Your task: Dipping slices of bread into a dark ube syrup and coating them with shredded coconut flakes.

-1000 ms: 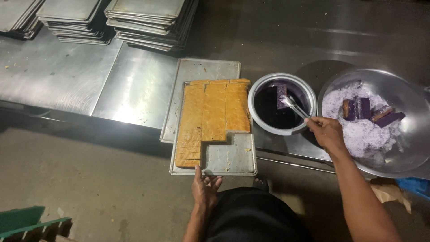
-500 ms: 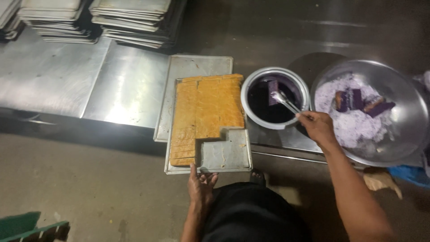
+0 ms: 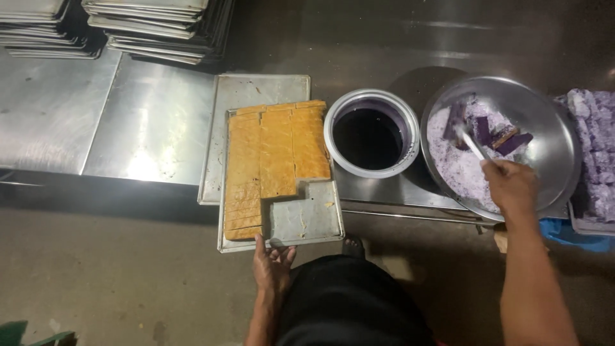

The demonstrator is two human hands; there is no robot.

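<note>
Gripping a white utensil (image 3: 473,146), the right hand (image 3: 509,186) angles it up-left over the big metal bowl (image 3: 551,138); the left hand (image 3: 272,264) clasps the cake tray (image 3: 307,221) left of that bowl.

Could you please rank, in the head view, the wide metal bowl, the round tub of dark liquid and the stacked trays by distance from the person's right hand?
From the right hand:
1. Wide metal bowl, directly under the hand, at the right.
2. Round tub of dark liquid, in the middle, left of the bowl.
3. Stacked trays, far off at the top left.
</note>
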